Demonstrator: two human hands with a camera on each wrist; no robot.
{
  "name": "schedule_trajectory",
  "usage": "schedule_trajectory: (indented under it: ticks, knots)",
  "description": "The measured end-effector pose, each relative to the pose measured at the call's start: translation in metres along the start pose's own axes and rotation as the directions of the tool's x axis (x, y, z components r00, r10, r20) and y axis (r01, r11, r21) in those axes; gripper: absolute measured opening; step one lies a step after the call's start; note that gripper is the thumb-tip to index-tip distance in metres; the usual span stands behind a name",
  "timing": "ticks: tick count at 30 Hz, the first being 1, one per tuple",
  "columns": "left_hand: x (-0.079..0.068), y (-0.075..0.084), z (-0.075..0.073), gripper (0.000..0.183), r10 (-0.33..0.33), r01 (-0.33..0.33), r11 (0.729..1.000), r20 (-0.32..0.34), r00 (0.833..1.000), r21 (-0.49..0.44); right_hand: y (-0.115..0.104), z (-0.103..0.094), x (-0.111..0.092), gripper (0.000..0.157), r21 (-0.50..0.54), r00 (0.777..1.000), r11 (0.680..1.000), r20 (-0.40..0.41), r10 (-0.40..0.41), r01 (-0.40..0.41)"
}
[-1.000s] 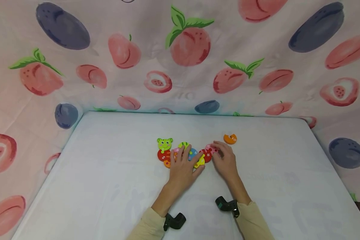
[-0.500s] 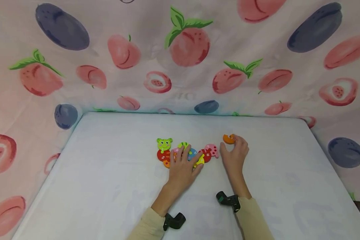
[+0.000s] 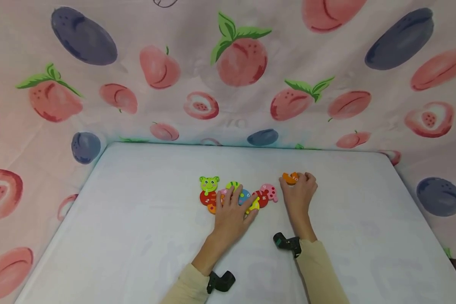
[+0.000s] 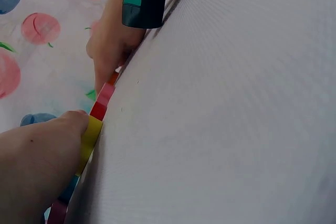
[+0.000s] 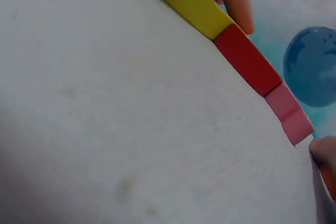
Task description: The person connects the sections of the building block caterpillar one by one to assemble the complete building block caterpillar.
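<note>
A caterpillar puzzle of joined, numbered wooden pieces lies on the white table, with a green smiling head piece [image 3: 209, 184] at its left end. My left hand [image 3: 232, 217] rests on the middle pieces with fingers spread, partly covering them. Past its thumb come a yellow piece [image 5: 189, 3], a red piece marked 8 [image 3: 263, 199] and a pink dotted piece [image 3: 268, 191], touching one another. Just right of the pink end, my right hand [image 3: 299, 200] pinches a loose orange piece [image 3: 290, 179] between thumb and fingers. The orange piece is apart from the row.
The white tabletop [image 3: 137, 245] spreads around the puzzle. A fruit-print cloth [image 3: 197, 55] hangs behind the table's back edge. Black wrist cameras sit on both forearms, the left camera [image 3: 222, 281] and the right camera [image 3: 286, 242].
My right hand has left the pink piece, moved right and away from me, and taken hold of the orange piece. The left hand has stayed on the puzzle.
</note>
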State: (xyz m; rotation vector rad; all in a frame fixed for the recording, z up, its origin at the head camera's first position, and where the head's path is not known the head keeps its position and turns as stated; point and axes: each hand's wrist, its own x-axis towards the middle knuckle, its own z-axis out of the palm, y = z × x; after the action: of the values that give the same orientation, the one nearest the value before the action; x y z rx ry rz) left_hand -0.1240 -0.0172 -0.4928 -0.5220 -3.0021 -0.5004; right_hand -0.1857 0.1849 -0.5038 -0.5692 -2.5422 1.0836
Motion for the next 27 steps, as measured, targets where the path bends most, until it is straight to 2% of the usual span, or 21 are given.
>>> schedule_trajectory:
  ticks: [4,9,15,19,27]
  knots:
    - [0.001,-0.001,0.0,0.053,0.001,-0.001,1.0,0.008,1.0,0.0,0.001,-0.001,-0.002,0.057,0.048,1.0,0.999,0.015,-0.002,0.001]
    - [0.001,-0.001,-0.001,0.053,0.003,-0.003,1.0,0.004,1.0,0.006,0.0,-0.009,-0.013,0.06,0.126,0.995,0.992,0.1,0.005,-0.018]
    - [0.001,0.0,-0.001,0.052,0.011,-0.011,1.0,0.001,1.0,0.013,0.002,-0.025,-0.046,0.058,0.125,0.961,0.989,0.255,-0.104,0.074]
    - [0.001,-0.001,-0.001,0.052,0.012,-0.012,1.0,-0.008,1.0,0.028,0.004,-0.027,-0.061,0.059,0.116,0.958,0.988,0.259,-0.125,0.098]
    - [0.001,-0.001,0.001,0.053,0.016,-0.016,1.0,-0.01,1.0,0.019,0.005,-0.026,-0.064,0.06,0.073,0.946,0.987,0.283,-0.16,0.145]
